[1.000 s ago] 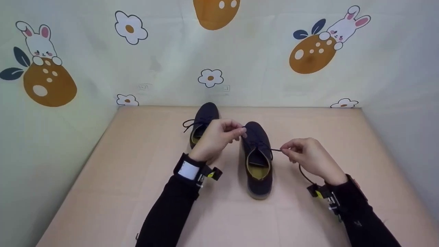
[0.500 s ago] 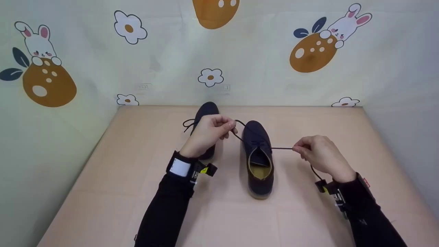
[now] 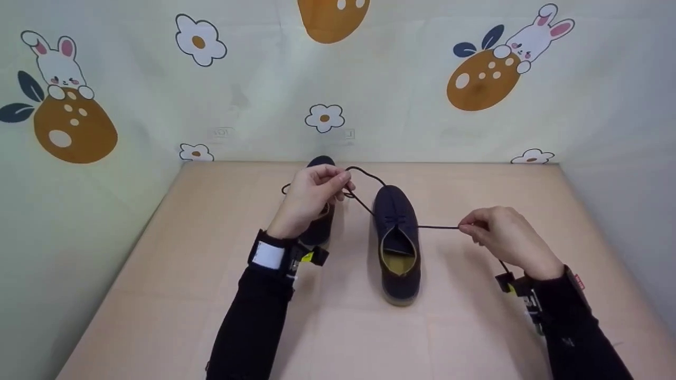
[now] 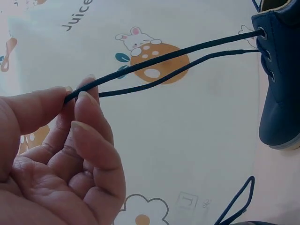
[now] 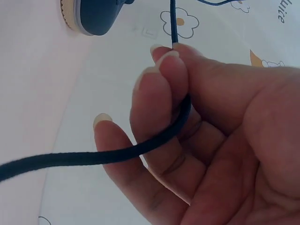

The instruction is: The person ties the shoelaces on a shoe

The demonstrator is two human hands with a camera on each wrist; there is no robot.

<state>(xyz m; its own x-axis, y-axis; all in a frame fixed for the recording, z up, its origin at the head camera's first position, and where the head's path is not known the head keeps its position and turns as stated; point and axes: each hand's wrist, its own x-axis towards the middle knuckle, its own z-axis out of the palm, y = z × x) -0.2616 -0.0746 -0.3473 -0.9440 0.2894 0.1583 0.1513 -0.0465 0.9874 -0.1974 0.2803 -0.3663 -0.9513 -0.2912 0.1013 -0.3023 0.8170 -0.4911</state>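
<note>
A dark navy lace-up shoe (image 3: 400, 290) with a yellowish insole stands in the middle of the table, toe pointing away. Left of it, my left hand (image 3: 314, 195) pinches a dark shoelace (image 4: 154, 62) between thumb and fingers, drawn straight to the shoe's eyelet; more of this lace arcs from the fingertips to the toe. On the right, my right hand (image 3: 504, 235) pinches the other shoelace (image 3: 438, 227), taut to the shoe's side. Its loose end runs across the fingers in the right wrist view. A second navy shoe (image 3: 318, 229) lies behind my left hand, partly hidden.
The light pinkish table (image 3: 174, 316) meets a pale printed curtain (image 3: 264, 95) with flowers and rabbits at its back and sides. A lace loop (image 3: 285, 188) of the second shoe sticks out to the left of it.
Both hands have moved apart, the left one left and away, the right one rightward. More lace now shows between each hand and the shoe, which has stayed in place.
</note>
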